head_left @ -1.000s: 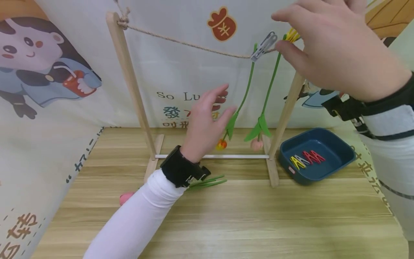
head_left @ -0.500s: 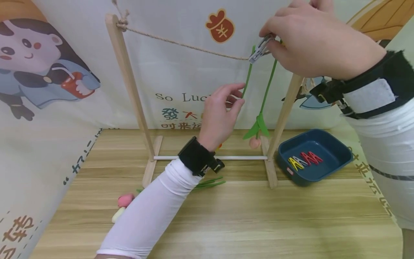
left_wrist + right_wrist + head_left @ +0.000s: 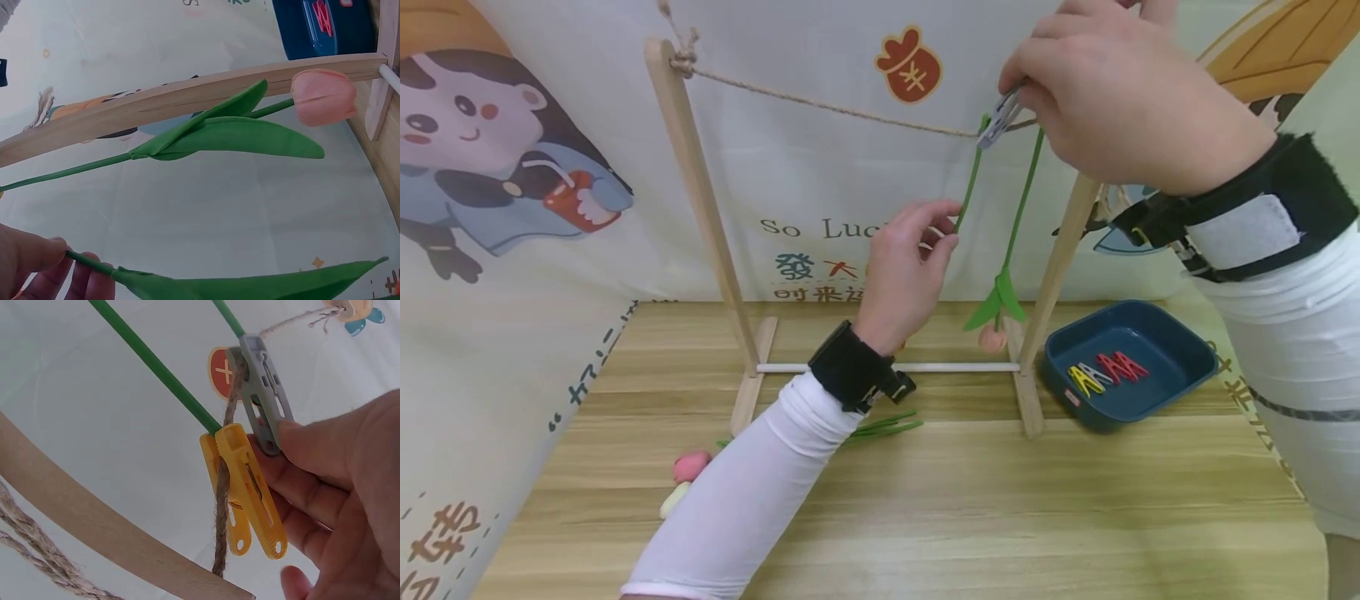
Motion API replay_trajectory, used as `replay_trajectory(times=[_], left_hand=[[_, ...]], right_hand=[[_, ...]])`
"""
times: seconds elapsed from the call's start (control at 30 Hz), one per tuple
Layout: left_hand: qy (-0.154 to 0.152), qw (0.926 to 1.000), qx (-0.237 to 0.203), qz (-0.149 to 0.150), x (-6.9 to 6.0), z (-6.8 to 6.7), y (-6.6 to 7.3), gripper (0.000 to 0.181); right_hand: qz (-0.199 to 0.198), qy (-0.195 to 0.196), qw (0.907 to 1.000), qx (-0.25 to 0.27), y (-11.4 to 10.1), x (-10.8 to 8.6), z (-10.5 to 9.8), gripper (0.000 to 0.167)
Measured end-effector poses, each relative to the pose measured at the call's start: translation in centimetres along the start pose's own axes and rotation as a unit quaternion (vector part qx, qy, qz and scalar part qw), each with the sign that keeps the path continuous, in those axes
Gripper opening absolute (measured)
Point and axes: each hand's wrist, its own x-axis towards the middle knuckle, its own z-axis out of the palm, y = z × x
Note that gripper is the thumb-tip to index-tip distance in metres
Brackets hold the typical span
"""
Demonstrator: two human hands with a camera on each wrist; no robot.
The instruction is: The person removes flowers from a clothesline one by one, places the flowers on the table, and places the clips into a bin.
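My right hand [image 3: 1135,100] pinches the grey clothespin [image 3: 269,387] between thumb and fingers, at the twine rope [image 3: 835,108]. The top of a green tulip stem [image 3: 972,183] sits at that clothespin's jaws. Lower down, my left hand [image 3: 906,275] pinches the same stem just above its leaf [image 3: 250,284]. That tulip hangs head down; its orange bloom is mostly hidden. Beside it hangs a pale pink tulip [image 3: 324,97], its stem held on the rope by a yellow clothespin [image 3: 244,481], close to my right fingers.
The rope hangs from a wooden frame [image 3: 703,183] with a white crossbar [image 3: 962,367]. A blue basin [image 3: 1180,375] with several clothespins [image 3: 1108,371] stands right of it. Loose tulips, one pink [image 3: 691,465], lie on the table [image 3: 1000,517], partly under my left forearm.
My right hand has come left and taken the grey clothespin. My left hand has risen rightward and pinched the stem, whose top end now sticks up less above the rope.
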Motion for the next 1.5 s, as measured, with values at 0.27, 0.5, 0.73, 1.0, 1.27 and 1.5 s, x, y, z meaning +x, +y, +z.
replay_trajectory(times=[0.27, 0.5, 0.73, 1.0, 1.27, 1.5], left_hand=[[-0.011, 0.9999, 0.001, -0.005, -1.2, -0.8, -0.3, 0.03], [-0.031, 0.999, 0.02, -0.024, -2.7, -2.6, -0.1, 0.034], [-0.04, 0.9982, 0.039, -0.024, -4.1, -4.5, 0.7, 0.032], [-0.086, 0.9894, 0.116, 0.011, -6.2, -6.1, 1.7, 0.03], [-0.129, 0.9624, 0.234, 0.047, -9.7, -6.9, 1.2, 0.026], [-0.179, 0.9399, 0.29, 0.021, -12.7, -7.3, -1.4, 0.027]], right_hand=[[0.014, 0.043, 0.999, 0.005, -0.1, -0.7, -0.2, 0.026], [0.015, 0.079, 0.9967, -0.004, -0.1, -2.0, 0.0, 0.028], [-0.036, 0.149, 0.9882, 0.009, -0.3, -4.5, 0.9, 0.032], [-0.053, 0.2, 0.9761, 0.066, -1.1, -8.7, 2.6, 0.033], [0.006, 0.126, 0.9855, 0.113, -0.1, -14.2, 6.4, 0.04], [0.103, -0.004, 0.9858, 0.133, 2.2, -19.8, 10.5, 0.036]])
